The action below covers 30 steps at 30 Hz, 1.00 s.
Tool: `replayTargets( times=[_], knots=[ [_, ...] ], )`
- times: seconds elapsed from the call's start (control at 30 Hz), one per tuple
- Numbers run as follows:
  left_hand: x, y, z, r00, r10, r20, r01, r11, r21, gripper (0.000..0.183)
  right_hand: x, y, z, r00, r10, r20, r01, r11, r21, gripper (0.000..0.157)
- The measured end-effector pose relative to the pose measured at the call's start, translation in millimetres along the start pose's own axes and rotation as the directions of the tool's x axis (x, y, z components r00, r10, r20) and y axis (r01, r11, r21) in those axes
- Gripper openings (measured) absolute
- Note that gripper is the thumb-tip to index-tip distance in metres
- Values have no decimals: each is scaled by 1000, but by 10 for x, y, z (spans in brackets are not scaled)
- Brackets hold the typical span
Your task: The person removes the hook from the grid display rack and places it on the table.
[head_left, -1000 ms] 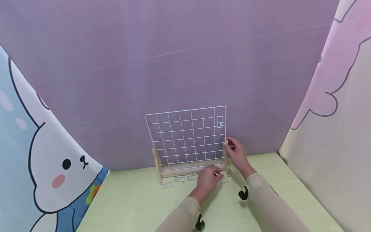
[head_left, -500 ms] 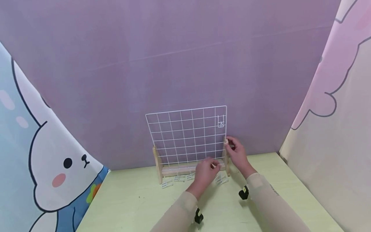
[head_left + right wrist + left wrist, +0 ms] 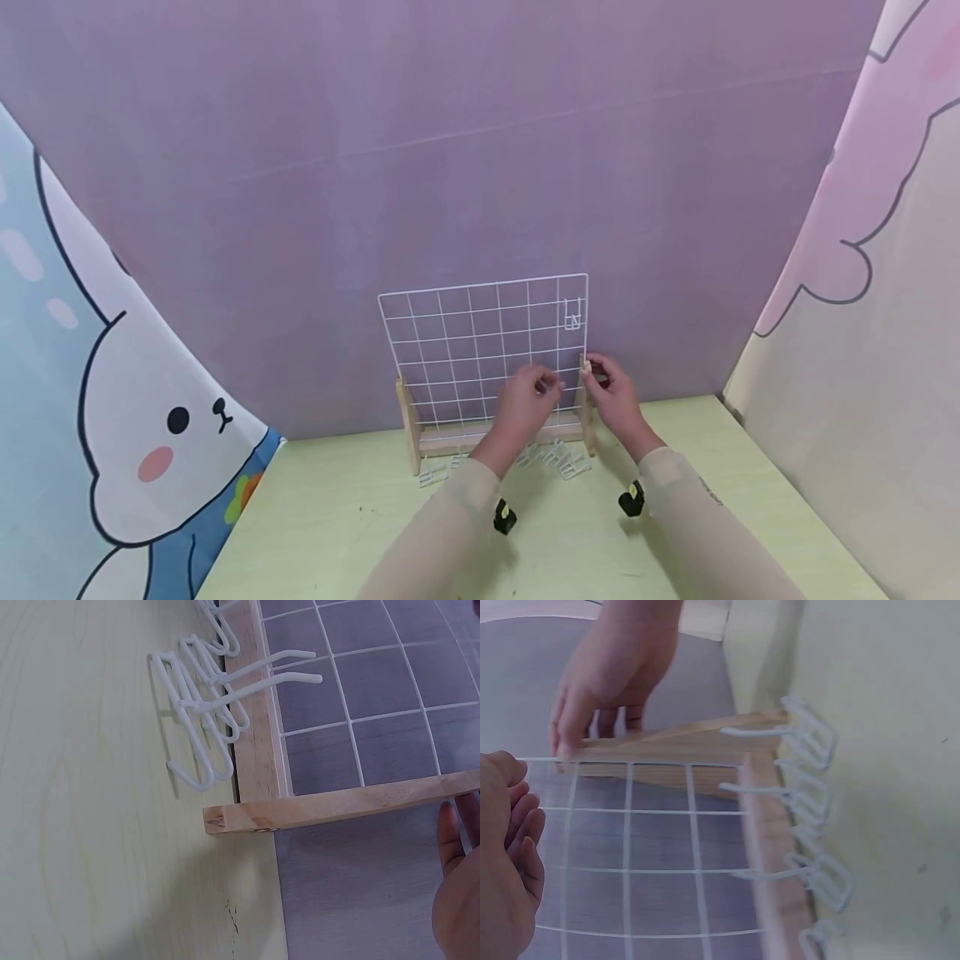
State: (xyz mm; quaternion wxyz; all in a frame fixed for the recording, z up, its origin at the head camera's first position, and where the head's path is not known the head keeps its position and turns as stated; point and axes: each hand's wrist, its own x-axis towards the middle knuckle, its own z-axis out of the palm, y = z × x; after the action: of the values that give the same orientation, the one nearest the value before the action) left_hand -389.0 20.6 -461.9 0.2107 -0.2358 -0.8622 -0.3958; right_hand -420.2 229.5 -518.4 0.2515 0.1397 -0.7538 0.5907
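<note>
A white wire grid panel (image 3: 480, 286) stands upright in a wooden stand (image 3: 407, 425). My right hand (image 3: 617, 404) grips the top of the stand's right post, with its fingertips also showing in the right wrist view. My left hand (image 3: 525, 402) is raised before the grid's lower right part, fingers curled. In the left wrist view, that hand (image 3: 506, 862) sits at the left edge beside the grid's wires; whether anything is between its fingertips is hidden. One white wire hook (image 3: 572, 323) hangs at the grid's upper right. Several white hooks (image 3: 575, 467) lie along the stand's foot.
The pale yellow table (image 3: 337, 517) carries the stand near its back edge. Behind it hangs a purple backdrop (image 3: 465, 167). Side cloths with a rabbit (image 3: 127, 467) and a pink cartoon figure (image 3: 825, 242) flank the table. Black wrist mounts (image 3: 632, 498) hang under both sleeves.
My left hand has risen from beside the hooks on the table to in front of the grid, moving slightly left. The right hand stays on the right post.
</note>
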Motion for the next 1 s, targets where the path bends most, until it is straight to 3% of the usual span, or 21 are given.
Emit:
replayTargets(
  times=[0.37,0.5,0.73,1.0],
  knots=[
    [332,214,-191,999,49,-18,-49,999,4,27,0,-1,-8,1000,-9,-4,9,1000,6,33],
    [453,291,-247,994,102,-47,-102,995,7,31,3,2,9,1000,-12,-7,12,1000,11,32],
    [661,405,-293,971,211,-111,-209,977,36,31,4,13,16,1000,-16,-7,16,999,29,34],
    [740,491,-299,971,227,-78,-220,972,85,29,-19,-108,28,999,-32,1,32,999,34,34]
  ],
)
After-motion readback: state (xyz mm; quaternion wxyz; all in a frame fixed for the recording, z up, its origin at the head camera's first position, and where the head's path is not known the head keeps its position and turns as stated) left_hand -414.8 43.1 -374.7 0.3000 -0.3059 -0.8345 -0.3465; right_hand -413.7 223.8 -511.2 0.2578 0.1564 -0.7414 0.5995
